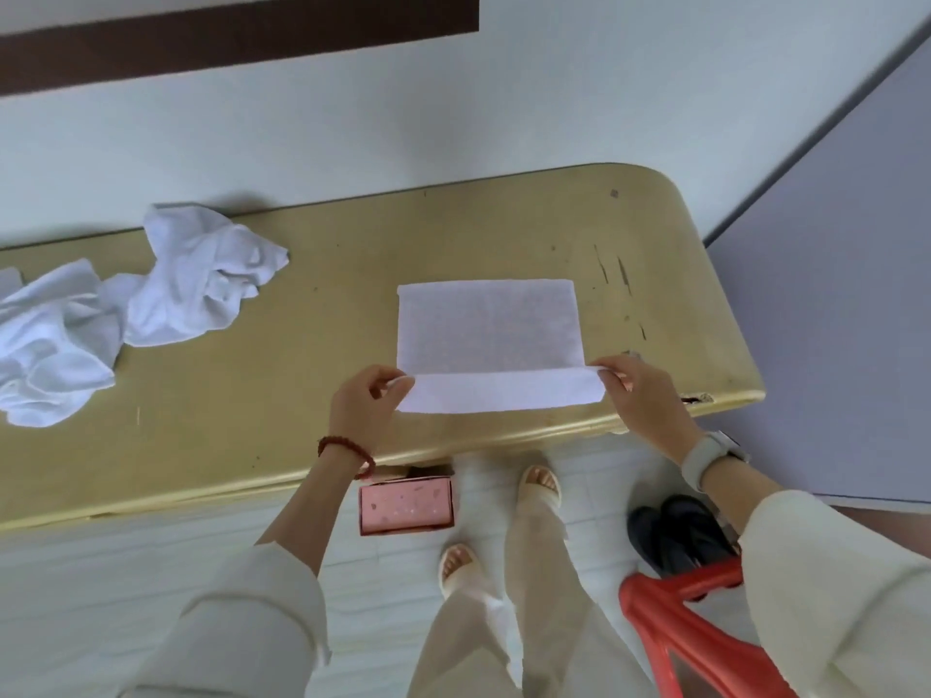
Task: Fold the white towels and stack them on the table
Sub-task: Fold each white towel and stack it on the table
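Observation:
A white towel (487, 327) lies flat on the yellow table (312, 345), right of centre, with its near edge turned up into a narrow strip. My left hand (370, 403) pinches the strip's left corner. My right hand (640, 390) pinches the right corner. Both hands sit at the table's near edge. A heap of crumpled white towels (126, 309) lies at the table's left end, well apart from my hands.
The table's rounded right end (725, 304) stands beside a grey panel (846, 294). On the floor under the near edge are a pink box (405, 506), black shoes (675, 534) and a red plastic stool (695, 627). My feet (539, 483) stand close to the table.

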Demonstrator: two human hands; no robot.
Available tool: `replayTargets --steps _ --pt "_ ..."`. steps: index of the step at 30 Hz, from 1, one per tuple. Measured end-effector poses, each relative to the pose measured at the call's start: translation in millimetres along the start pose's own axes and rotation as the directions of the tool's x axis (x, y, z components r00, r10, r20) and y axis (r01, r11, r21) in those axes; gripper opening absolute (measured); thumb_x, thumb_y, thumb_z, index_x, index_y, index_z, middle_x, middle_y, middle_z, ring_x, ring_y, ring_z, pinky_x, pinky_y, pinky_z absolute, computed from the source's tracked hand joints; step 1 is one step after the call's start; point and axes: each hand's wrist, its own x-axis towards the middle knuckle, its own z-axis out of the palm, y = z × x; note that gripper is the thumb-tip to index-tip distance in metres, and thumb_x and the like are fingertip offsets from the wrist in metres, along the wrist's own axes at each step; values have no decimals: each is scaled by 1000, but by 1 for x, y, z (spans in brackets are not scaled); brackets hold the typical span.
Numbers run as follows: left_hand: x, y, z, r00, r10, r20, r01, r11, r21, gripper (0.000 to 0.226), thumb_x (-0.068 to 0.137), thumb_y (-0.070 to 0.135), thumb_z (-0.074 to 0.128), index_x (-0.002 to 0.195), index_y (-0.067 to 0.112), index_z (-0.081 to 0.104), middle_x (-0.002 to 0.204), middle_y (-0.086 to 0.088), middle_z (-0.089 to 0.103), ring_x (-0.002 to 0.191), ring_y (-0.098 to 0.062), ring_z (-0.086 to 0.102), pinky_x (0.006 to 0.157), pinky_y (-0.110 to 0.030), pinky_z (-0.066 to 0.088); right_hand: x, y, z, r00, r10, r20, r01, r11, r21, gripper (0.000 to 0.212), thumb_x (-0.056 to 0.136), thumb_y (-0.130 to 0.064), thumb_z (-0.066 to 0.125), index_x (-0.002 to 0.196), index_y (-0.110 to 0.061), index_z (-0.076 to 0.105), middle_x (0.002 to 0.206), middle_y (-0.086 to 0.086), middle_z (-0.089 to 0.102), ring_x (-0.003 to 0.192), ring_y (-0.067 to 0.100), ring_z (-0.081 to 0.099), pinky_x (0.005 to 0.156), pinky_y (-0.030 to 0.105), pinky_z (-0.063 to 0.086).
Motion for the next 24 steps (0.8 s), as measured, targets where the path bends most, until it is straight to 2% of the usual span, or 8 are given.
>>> replayTargets --steps 3,8,13,17,20,24 --pt "29 20 1 997 -40 -64 34 996 -85 9 86 14 61 89 8 67 78 3 61 70 -5 51 65 -10 38 31 -12 -8 998 49 -32 -45 993 113 19 88 0 51 100 1 66 97 11 68 81 17 55 67 9 34" --pt "81 36 13 986 -123 -115 111 988 -110 14 89 14 55 95 10 66 89 -2 64 85 -16 55 74 -21 40 84 -14 -7 994 107 -35 -97 971 218 18 90 -6 50 103 -5 62 87 1 60 80 12 53 65 7 36" --pt "118 40 32 974 -160 -160 144 984 -107 12 89 14 54 93 16 65 80 3 61 79 -13 53 66 -14 40 121 -4 9 987 157 -20 -148 962 231 17 90 -7 49 101 -7 62 81 1 59 70 11 50 58 3 39" --pt "131 33 40 966 -194 -170 185 981 -64 14 89 16 54 95 15 66 85 -1 62 75 -12 51 64 -14 39 133 1 19 983 180 -33 -171 968 183 15 90 -9 49 98 -9 62 80 1 61 67 9 51 58 8 40" --pt "136 27 40 962 -198 -190 194 980 -40 15 89 16 54 96 14 67 88 2 62 81 -11 53 72 -19 37 137 5 27 982 183 -46 -175 976 128 15 90 -11 49 96 -8 62 82 4 64 73 19 56 65 28 48" --pt "141 19 42 962 -102 -253 127 988 87 12 86 12 57 93 9 67 92 -1 55 81 -14 50 78 -23 39 141 5 38 986 132 -103 -138 989 -51 12 88 -10 52 96 -7 61 96 5 58 83 21 54 64 31 45"
